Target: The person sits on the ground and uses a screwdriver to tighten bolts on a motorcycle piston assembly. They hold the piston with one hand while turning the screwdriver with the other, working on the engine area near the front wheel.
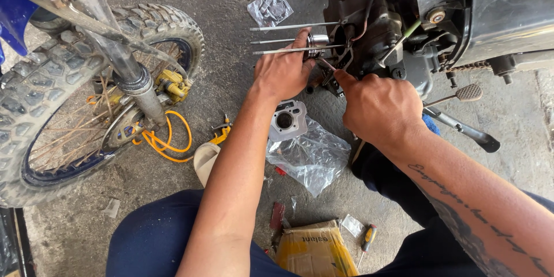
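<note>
I see the left hand [283,72] fingers gripping the ribbed metal piston [317,45] between smooth steel studs [288,26]; the right hand [378,107] fingers pinch a thin red-handled tool [326,64] just beside.

The left hand [283,72] covers most of the piston [317,44] it grips, so only a metal sliver shows past the fingertips; whatever the right hand [381,109] pinches is hidden under its knuckles, and the thin tool [326,64] just beyond its forefinger is too small to identify; above both hands, the engine [392,29] is cut by the top edge; far left of the left hand, the knobby wheel [63,98] runs off frame; below the hands, the yellow carton [316,251] is cropped.
</note>
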